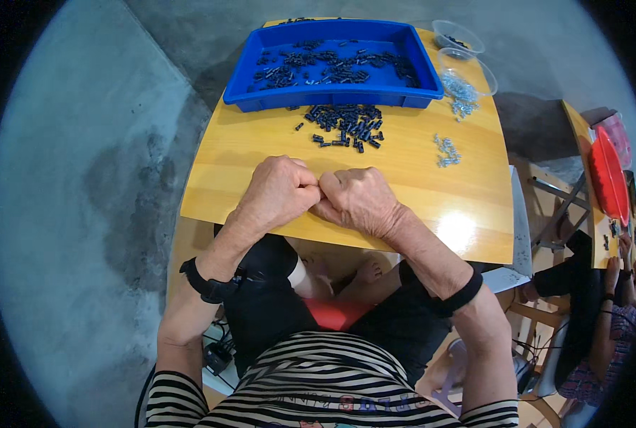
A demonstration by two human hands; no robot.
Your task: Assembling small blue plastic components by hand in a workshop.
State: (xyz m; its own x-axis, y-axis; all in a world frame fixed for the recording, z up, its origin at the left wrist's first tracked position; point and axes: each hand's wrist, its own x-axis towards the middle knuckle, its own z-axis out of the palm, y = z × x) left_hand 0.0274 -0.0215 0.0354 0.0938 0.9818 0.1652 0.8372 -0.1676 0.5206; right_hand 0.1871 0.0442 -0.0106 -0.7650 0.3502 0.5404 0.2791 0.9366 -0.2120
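Yellow wood-grain finish covers the tabletop [239, 153] in front of us. Our left hand [279, 189] and our right hand [357, 200] meet above its near part, left of centre. On both hands, we note the fingers curled inward, with the thumbs and fingertips drawn together where the two hands meet. The knuckles hide the gap between the tips; we cannot tell whether a part is held there. Each wrist carries a black band; we locate the left band [214, 283] and the right band [463, 293] well back from the fingers.

We find the loose black parts [345, 127] in a pile just beyond the hands, slightly to the right. They are short and rod-like and lie at mixed angles. Immediately beyond the pile stands the blue tray [375, 100], with more black parts scattered across its floor.

To the right of the pile, we see a small cluster of clear parts [447, 152]. Farther away, near the right edge, stands the near clear bowl [485, 80], with similar pieces in it and just outside it. Beyond it, the far clear bowl [476, 44] contains dark pieces.

At far right, we observe a red basket [609, 175] on a second table [579, 128] and a co-worker's hand [612, 274] at its near end.
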